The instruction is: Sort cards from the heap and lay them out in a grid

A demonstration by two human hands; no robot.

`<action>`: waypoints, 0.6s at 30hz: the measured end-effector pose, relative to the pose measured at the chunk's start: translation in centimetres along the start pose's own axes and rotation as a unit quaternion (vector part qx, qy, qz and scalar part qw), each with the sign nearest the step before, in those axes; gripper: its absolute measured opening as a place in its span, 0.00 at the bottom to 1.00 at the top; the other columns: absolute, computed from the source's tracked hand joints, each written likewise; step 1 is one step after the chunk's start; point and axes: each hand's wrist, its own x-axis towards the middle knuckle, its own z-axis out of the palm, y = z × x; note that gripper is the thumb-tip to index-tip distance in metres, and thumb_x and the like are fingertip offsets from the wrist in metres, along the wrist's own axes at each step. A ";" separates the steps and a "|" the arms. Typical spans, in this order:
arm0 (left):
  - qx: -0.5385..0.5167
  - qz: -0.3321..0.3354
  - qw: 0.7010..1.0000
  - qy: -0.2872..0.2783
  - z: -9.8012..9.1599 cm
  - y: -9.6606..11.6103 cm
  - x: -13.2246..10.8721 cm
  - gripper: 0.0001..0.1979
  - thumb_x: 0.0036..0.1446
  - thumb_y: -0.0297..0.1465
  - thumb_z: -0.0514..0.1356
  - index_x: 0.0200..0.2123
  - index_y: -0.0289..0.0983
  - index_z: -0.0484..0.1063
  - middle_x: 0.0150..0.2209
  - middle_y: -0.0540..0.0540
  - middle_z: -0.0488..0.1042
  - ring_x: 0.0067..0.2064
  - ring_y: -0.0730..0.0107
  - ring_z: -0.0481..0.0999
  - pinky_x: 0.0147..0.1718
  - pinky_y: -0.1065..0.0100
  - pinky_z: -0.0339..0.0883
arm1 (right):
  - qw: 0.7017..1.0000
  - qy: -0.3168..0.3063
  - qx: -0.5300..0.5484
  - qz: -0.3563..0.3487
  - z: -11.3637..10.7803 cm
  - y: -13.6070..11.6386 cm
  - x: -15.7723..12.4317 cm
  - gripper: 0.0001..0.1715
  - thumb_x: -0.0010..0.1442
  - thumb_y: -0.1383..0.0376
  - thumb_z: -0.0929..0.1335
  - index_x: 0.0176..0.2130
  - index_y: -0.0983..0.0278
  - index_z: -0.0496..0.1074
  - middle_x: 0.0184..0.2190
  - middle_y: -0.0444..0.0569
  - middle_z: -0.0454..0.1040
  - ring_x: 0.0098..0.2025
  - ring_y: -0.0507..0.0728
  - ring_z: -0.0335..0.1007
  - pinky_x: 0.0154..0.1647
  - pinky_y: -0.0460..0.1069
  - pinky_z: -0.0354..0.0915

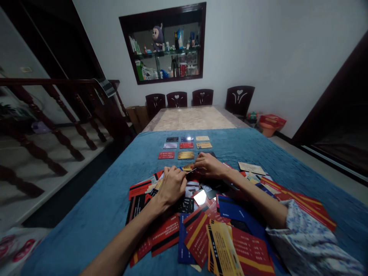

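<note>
Head view: both hands hung low over a big messy card pile (165,234). L hand (174,184) was curled up small, its fingers pinching one end of a thin card (191,171). R hand (210,165) was bent in close too, w/ its fingers pinching the other end. So the thin card was right btwn the two hands, just over the pile — it was edge-on, so can't tell its color or pic.

Past the hands, nine cards (186,145) lay flat in 3 neat rows of 3, a bit apart from each other. The near row's dark card (212,154) was partly hid behind R hand. A cream card (251,168) lay to the right of R hand, at the pile's edge. Some black cards (138,209) were left of L hand. Below R hand, next to the arm, was a big blue card (232,209). A gold card (227,249) lay on top of some red ones, well below both hands.

Blue cloth (106,199) was under it all. Far past the hands: bare tabletop (189,117), dark chairs (202,97), & a wall shelf (172,81) w/ a purple toy (157,36).
</note>
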 end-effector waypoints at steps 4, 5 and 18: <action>0.001 -0.002 0.999 0.033 0.3 -1.1 0.2 0.12 0.63 0.23 0.52 0.40 0.37 0.76 0.37 0.43 0.79 0.41 0.60 0.70 0.44 0.58 0.55 | 1.000 0.028 -0.002 0.014 0.0 -0.2 0.0 0.11 0.59 0.71 0.69 0.42 0.61 0.78 0.33 0.50 0.76 0.40 0.58 0.64 0.40 0.51 0.58; -0.001 -0.004 0.999 0.036 0.4 -1.3 0.3 0.13 0.63 0.23 0.52 0.41 0.37 0.76 0.37 0.43 0.79 0.41 0.60 0.70 0.44 0.58 0.55 | 0.999 0.035 -0.003 0.019 -0.1 -0.4 0.0 0.13 0.58 0.71 0.69 0.44 0.62 0.77 0.33 0.50 0.76 0.40 0.58 0.65 0.40 0.51 0.58; -0.010 -0.060 0.998 0.022 0.9 -2.3 0.8 0.19 0.60 0.22 0.51 0.53 0.39 0.69 0.48 0.43 0.78 0.48 0.56 0.70 0.47 0.56 0.57 | 0.995 0.030 -0.048 0.080 0.6 -1.5 0.4 0.22 0.59 0.71 0.68 0.53 0.59 0.70 0.39 0.51 0.74 0.45 0.59 0.66 0.45 0.52 0.58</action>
